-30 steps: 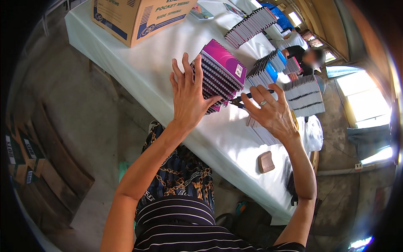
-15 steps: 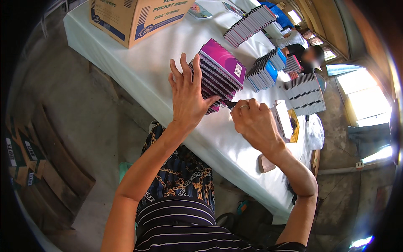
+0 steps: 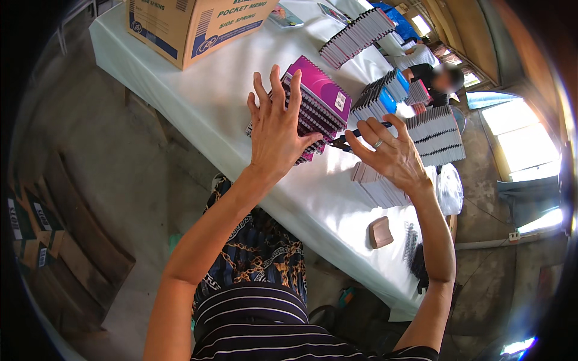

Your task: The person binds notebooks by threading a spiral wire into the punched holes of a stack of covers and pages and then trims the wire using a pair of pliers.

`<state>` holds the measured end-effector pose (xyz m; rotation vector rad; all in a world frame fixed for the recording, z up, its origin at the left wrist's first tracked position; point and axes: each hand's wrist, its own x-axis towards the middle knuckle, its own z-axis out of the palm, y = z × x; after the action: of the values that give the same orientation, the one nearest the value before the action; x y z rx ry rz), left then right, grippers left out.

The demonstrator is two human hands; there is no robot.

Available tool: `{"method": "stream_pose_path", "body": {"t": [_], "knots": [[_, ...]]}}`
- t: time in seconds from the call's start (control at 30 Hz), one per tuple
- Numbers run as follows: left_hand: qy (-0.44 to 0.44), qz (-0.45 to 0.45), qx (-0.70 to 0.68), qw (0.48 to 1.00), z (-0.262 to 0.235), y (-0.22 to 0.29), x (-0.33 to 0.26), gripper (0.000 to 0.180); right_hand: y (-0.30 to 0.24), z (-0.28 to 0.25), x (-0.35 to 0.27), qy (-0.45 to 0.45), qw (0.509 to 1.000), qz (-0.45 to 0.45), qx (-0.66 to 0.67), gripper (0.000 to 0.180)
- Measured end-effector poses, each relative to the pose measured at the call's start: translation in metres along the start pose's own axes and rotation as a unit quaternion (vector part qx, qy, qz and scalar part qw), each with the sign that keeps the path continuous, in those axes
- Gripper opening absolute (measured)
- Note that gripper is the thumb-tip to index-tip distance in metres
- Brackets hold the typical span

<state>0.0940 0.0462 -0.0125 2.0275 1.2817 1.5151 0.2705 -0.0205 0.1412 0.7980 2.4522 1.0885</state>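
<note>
A stack of purple spiral notebooks [image 3: 323,90] lies on the white-covered table in front of me. My left hand [image 3: 275,129] is spread over the stack's left side, fingers stretched out and thumb against the near end of the coils. In my right hand [image 3: 391,153] is a pair of pliers [image 3: 341,145] with dark handles, its jaws pointing at the near corner of the stack, close to my left thumb. The pliers' handles stand apart, and my right fingers are partly loosened around them. Whether the jaws touch a coil is too small to tell.
A cardboard box [image 3: 198,27] stands at the far left of the table [image 3: 211,114]. Blue notebooks [image 3: 379,96], more stacked notebooks [image 3: 435,135] and a pale stack [image 3: 379,186] are to the right. A brown block [image 3: 380,233] lies nearer. Another person [image 3: 427,75] sits beyond.
My right hand has lifted and shifted right, its fingers loosening as the pliers' handles spread. The left hand has slid slightly right along the notebooks.
</note>
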Motion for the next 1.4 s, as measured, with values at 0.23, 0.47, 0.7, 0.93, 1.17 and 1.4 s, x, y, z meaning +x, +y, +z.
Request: {"method": "stream_pose_path", "body": {"t": [0.23,0.47,0.7,0.93,1.17,1.4], "knots": [[-0.01,-0.015,-0.011,1.0,-0.003,0.003,0.0,0.117,0.006,-0.004,0.009,0.015,0.999,-0.041,0.002,0.029],[-0.015,-0.015,0.001,1.0,-0.001,0.002,0.0,0.117,-0.007,-0.028,0.04,-0.152,0.987,-0.05,0.027,0.01],[-0.011,-0.017,0.0,1.0,-0.007,0.002,0.005,0.114,-0.003,-0.037,0.043,-0.153,0.983,0.07,0.077,0.021],[-0.005,-0.015,-0.001,1.0,-0.007,0.001,0.017,0.114,0.017,-0.015,0.018,0.018,0.999,0.007,0.034,0.035],[-0.012,-0.014,-0.011,1.0,-0.008,0.004,0.016,0.112,0.013,-0.011,0.016,-0.015,0.999,-0.038,-0.006,0.027],[-0.016,-0.017,0.013,1.0,-0.008,0.0,0.019,0.109,-0.042,-0.03,0.034,-0.249,0.961,0.125,0.007,0.023]]}}
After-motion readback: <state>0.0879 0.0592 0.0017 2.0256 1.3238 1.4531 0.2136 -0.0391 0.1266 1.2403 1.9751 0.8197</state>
